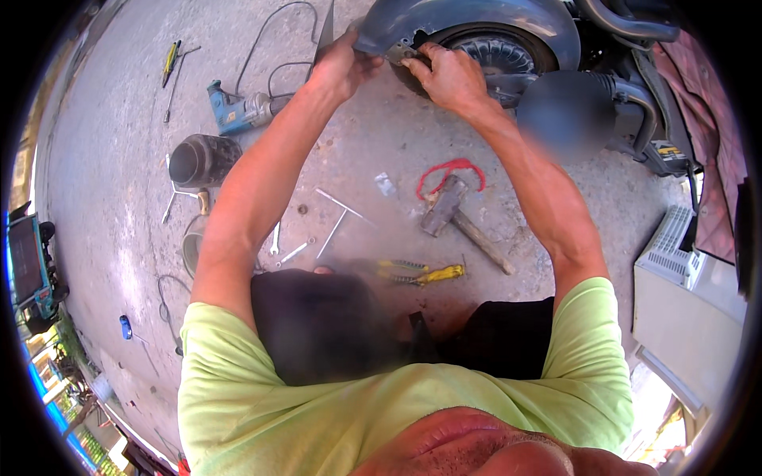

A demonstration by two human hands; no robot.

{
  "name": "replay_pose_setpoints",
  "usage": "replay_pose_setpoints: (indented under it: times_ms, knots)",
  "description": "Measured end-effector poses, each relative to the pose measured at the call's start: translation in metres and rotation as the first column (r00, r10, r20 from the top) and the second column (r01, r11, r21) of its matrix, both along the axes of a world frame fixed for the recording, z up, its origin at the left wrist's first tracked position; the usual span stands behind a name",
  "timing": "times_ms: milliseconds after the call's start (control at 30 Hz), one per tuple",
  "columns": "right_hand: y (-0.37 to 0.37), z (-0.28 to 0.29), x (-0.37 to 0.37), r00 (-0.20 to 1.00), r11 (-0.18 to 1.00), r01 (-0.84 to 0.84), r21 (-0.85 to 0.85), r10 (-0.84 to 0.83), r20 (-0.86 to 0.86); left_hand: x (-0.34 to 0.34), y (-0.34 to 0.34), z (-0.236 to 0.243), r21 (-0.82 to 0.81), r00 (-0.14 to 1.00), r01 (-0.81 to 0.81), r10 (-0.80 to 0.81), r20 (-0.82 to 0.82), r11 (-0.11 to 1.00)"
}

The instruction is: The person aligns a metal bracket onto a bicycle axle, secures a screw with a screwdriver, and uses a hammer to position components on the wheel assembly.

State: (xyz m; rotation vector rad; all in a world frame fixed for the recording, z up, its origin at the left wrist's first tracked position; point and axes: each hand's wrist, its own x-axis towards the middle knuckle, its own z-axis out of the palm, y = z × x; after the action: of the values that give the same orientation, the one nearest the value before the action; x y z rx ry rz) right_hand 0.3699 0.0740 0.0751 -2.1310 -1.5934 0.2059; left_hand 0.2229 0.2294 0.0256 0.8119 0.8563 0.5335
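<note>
At the top of the view, my left hand (343, 67) is closed at the end of the dark grey fender of a motorcycle or scooter, around a thin grey plate (326, 33) seen nearly edge-on. My right hand (454, 78) pinches a small metal bracket (399, 53) against the torn lower edge of the fender (484, 17). Behind that hand is the wheel (496, 55), partly covered by the fender. How the plate and bracket join the fender is hidden by my fingers.
On the concrete lie a blue power drill (234, 109), a dark round container (202, 161), a hammer (456, 210), yellow-handled pliers (436, 274), a T-handle wrench (341, 218) and a spanner (275, 239). A white appliance casing (690, 293) stands at right. A blue screwdriver (126, 327) lies left.
</note>
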Motion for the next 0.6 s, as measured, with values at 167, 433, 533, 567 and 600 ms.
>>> replay_pose_setpoints:
  times_ms: [167,433,533,567,600]
  knots:
    - [0.000,-0.004,0.002,1.000,1.000,0.004,0.012,-0.004,-0.017,-0.001,-0.006,0.005,0.001,0.998,-0.029,0.029,-0.046,1.000]
    - [-0.003,-0.001,0.000,1.000,1.000,-0.005,-0.005,0.005,-0.027,-0.005,-0.003,0.002,0.008,0.999,-0.026,0.027,-0.042,1.000]
    - [-0.006,0.011,0.002,0.989,0.984,0.110,0.140,-0.095,-0.114,-0.001,-0.001,0.000,0.007,0.998,0.002,-0.002,-0.062,1.000]
    - [-0.004,0.011,0.002,0.986,0.980,0.120,0.159,-0.098,-0.138,-0.003,0.001,0.000,0.009,0.998,0.000,0.000,-0.061,1.000]
    - [-0.002,0.012,0.005,0.982,0.974,0.135,0.180,-0.106,-0.159,-0.003,0.004,0.002,0.013,0.998,0.004,-0.003,-0.058,1.000]
